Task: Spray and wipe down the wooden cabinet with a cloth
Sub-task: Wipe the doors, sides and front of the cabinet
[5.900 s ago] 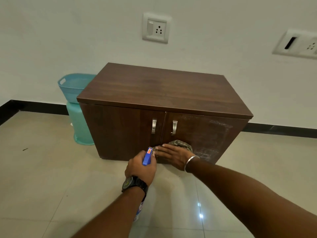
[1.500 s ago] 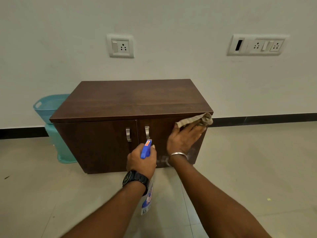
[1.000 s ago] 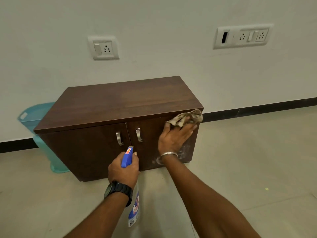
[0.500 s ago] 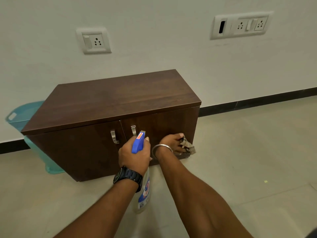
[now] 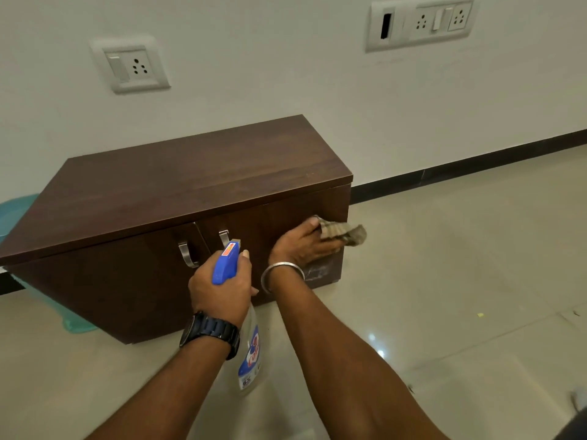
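Head view, the only one you have: the wooden cabinet (image 5: 178,198) stands on the tiled floor (image 5: 460,281) against the white wall (image 5: 286,74), seen from above and slightly from its right end, with its dark top bare and its two doors shut. Two curved metal handles (image 5: 187,254) sit side by side near the middle of the front. Your right hand (image 5: 303,244) presses a checked cloth (image 5: 341,233) flat against the right door, near that door's outer edge and about halfway up; the fingers are spread over the cloth and part of the cloth sticks out past the cabinet's right corner. Below that hand, low on the same door, a pale streaky smear (image 5: 314,273) shows on the wood. A metal bangle (image 5: 281,271) circles your right wrist. Your left hand (image 5: 222,287) is closed around the neck of a spray bottle (image 5: 249,354), whose blue trigger head (image 5: 226,263) points toward the cabinet front, just below the right handle; the clear body with its blue label hangs down below the hand, above the floor. A dark watch (image 5: 209,331) is on your left wrist. Behind the cabinet's left end a teal plastic bin (image 5: 12,211) shows partly. On the wall above are a single socket plate (image 5: 130,66) and a wider switch panel (image 5: 419,22).
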